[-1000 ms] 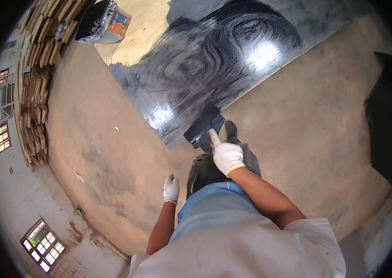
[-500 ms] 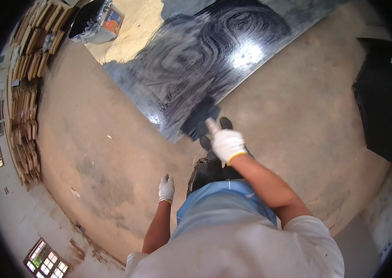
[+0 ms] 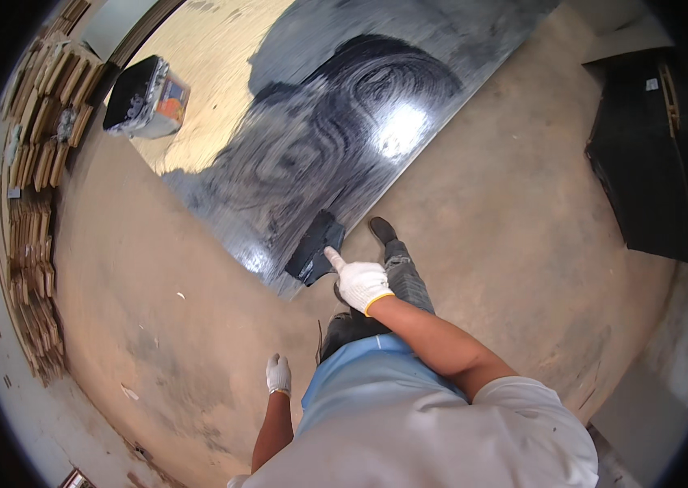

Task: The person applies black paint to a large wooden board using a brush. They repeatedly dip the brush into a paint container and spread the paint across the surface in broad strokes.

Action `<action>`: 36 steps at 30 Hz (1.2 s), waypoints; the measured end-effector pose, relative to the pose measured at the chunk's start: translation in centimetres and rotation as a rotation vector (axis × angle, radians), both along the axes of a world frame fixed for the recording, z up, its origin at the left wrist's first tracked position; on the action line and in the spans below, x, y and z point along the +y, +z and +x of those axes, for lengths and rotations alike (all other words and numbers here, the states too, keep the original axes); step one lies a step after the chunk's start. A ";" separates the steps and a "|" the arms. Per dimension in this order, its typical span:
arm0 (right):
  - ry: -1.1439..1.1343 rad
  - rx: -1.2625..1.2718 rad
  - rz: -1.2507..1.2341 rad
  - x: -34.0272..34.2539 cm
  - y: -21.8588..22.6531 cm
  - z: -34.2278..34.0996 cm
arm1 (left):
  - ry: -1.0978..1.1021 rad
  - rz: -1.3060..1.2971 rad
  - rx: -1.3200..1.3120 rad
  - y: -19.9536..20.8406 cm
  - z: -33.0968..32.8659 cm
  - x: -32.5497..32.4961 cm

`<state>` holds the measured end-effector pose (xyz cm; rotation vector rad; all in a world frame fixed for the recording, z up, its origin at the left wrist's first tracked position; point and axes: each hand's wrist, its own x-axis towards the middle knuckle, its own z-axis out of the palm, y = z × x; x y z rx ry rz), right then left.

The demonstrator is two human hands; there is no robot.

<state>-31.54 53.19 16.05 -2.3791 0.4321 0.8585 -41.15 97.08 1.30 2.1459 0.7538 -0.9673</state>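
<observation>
My right hand (image 3: 362, 283), in a white knit glove with a yellow cuff, grips a wide, flat scraper (image 3: 315, 248) smeared with dark paste, one finger stretched along it. The scraper lies at the near corner of a large panel (image 3: 206, 213). Dark, shiny, swirled coating covers much of the panel; its far left part is bare pale yellow. My left hand (image 3: 278, 376), also gloved in white, hangs beside my body above the floor, loosely open and holding nothing. Toward the panel's left edge stands a square bucket (image 3: 167, 110) with dark paste inside and on its rim.
Stacked wooden boards or frames (image 3: 32, 244) line the left wall. At the right lies a large black sheet or panel (image 3: 644, 154). My boot (image 3: 383, 230) stands on the brown floor (image 3: 490, 220) close to the panel's near corner.
My right hand and the scraper have shifted left and nearer in the picture. The view has also moved, so the bucket and panel appear lower and farther left. My left hand still hangs.
</observation>
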 end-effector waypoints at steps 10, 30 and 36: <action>-0.462 -0.050 -0.275 -30.3 -0.8 5.9 | -0.003 0.068 0.063 3.5 2.8 -12.5; -0.273 0.006 -0.309 -43.5 0.1 5.4 | -0.155 0.086 -0.004 2.8 4.2 -23.3; 0.001 0.065 -0.124 -38.0 1.2 5.8 | -0.021 0.072 0.155 3.0 4.1 -24.6</action>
